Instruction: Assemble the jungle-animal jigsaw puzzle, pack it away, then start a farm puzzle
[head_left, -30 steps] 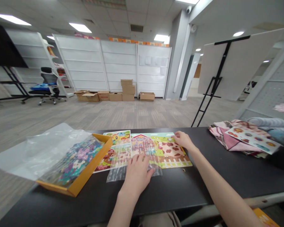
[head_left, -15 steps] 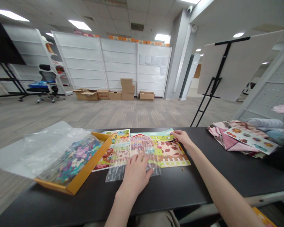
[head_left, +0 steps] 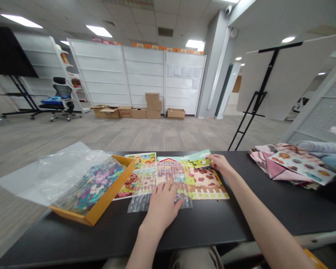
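Observation:
A colourful farm jigsaw puzzle (head_left: pixel 201 183) with a cow and a red barn lies flat on the black table (head_left: pixel 201 224). My left hand (head_left: pixel 161 205) rests flat, fingers spread, on a clear plastic bag (head_left: pixel 141 201) at the puzzle's near edge. My right hand (head_left: pixel 220 164) pinches the puzzle's far right corner, and that strip of joined pieces (head_left: pixel 198 158) is lifted off the table. A second picture sheet (head_left: pixel 140 161) lies beside the puzzle on the left.
An orange box (head_left: pixel 100 209) with loose puzzle pieces under clear plastic film (head_left: pixel 44 175) stands at the left. Folded cloths and a sticker sheet (head_left: pixel 299 164) lie at the right. Beyond the table are an easel (head_left: pixel 257 97), cardboard boxes (head_left: pixel 151 106) and an office chair (head_left: pixel 60 99).
My right hand has closed on the puzzle's far right corner and raised a strip of pieces off the table. My left hand has stayed on the plastic bag.

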`<action>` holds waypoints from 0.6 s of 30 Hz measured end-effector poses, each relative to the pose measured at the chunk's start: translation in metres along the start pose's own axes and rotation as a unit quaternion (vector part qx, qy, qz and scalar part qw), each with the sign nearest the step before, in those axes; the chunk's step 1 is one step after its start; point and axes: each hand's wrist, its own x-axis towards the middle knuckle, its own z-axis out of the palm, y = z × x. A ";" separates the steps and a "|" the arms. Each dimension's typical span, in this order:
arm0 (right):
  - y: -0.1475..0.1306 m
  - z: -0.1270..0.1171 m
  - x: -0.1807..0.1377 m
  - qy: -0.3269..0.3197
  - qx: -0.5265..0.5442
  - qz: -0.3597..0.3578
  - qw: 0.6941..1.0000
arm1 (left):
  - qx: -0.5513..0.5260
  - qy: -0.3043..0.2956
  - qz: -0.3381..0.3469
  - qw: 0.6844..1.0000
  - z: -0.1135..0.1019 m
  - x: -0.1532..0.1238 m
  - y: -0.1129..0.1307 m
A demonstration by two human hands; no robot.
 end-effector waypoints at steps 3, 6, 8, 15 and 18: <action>-0.002 0.002 -0.002 -0.020 0.016 0.019 0.999 | -0.001 0.002 0.002 1.000 0.000 0.001 -0.002; -0.001 0.006 -0.002 -0.026 0.017 0.025 0.999 | 0.000 0.003 0.006 1.000 0.000 0.001 -0.003; 0.003 0.009 0.000 -0.025 0.011 0.019 0.999 | 0.002 0.003 0.006 1.000 0.000 0.001 -0.003; 0.016 0.010 0.009 0.004 -0.050 -0.042 0.998 | 0.015 -0.007 -0.002 1.000 -0.002 0.002 0.002; 0.018 0.011 0.012 0.011 -0.077 -0.070 0.995 | 0.017 -0.005 -0.002 1.000 -0.002 0.003 0.003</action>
